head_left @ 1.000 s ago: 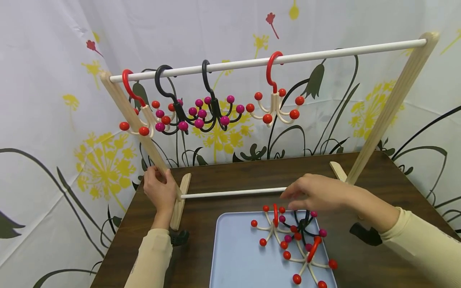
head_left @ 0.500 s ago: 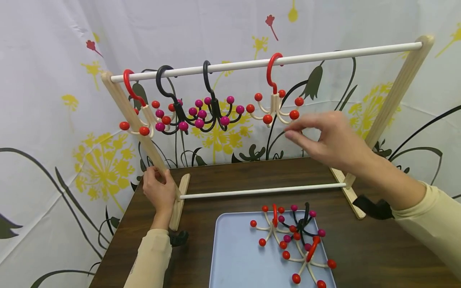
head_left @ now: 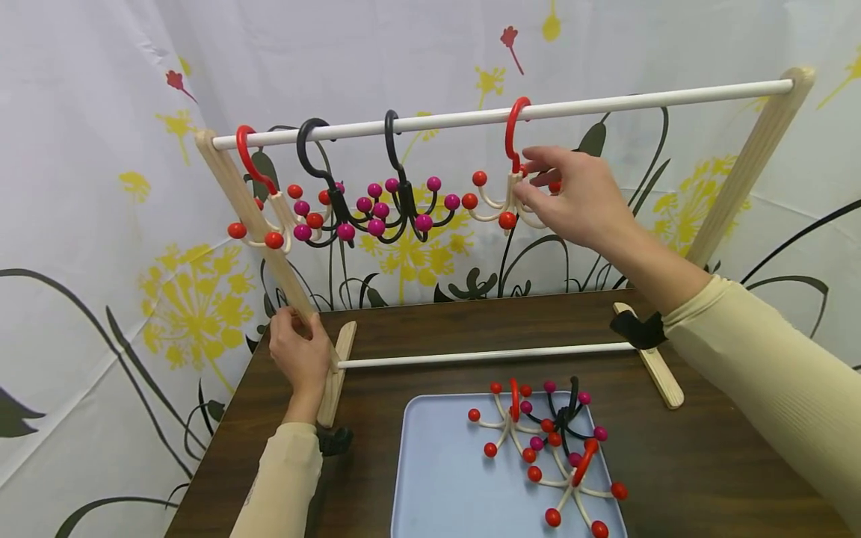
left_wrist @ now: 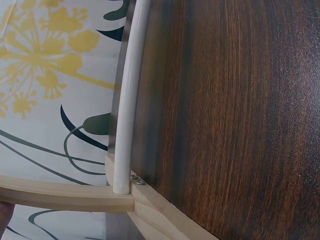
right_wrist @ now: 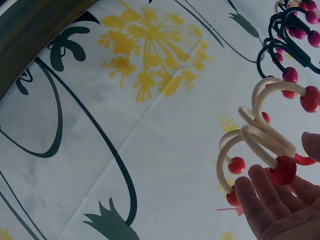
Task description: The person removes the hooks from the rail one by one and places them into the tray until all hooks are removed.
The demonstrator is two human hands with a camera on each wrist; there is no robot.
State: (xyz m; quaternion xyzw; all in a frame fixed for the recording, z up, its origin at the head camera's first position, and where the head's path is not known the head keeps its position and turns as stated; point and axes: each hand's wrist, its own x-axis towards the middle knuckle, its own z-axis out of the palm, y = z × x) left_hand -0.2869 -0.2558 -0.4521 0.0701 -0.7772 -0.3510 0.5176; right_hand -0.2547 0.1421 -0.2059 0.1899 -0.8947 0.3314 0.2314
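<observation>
My left hand (head_left: 300, 355) holds the lower part of the rack's left wooden post (head_left: 285, 280); in the left wrist view a fingertip (left_wrist: 5, 215) just shows at that post's edge. On the white top rod (head_left: 625, 104) hangs a cream spider-shaped hanger (head_left: 509, 142) with a red hook and red balls at its arm ends. My right hand (head_left: 578, 198) reaches its right side, covering some balls. In the right wrist view, thumb and fingers stand apart around the hanger's neck, the fingers fairly straight beside a red ball (right_wrist: 283, 170).
Left along the rod hang two black hangers (head_left: 406, 198) with magenta balls and another red-hooked hanger (head_left: 245, 153). A blue tray (head_left: 444, 478) on the dark wooden table (head_left: 726, 448) bears three hangers. A white lower bar (head_left: 471, 357) crosses behind it.
My right hand has risen from low above the tray's far edge up to the red-hooked hanger on the rod. My left hand stays on the post.
</observation>
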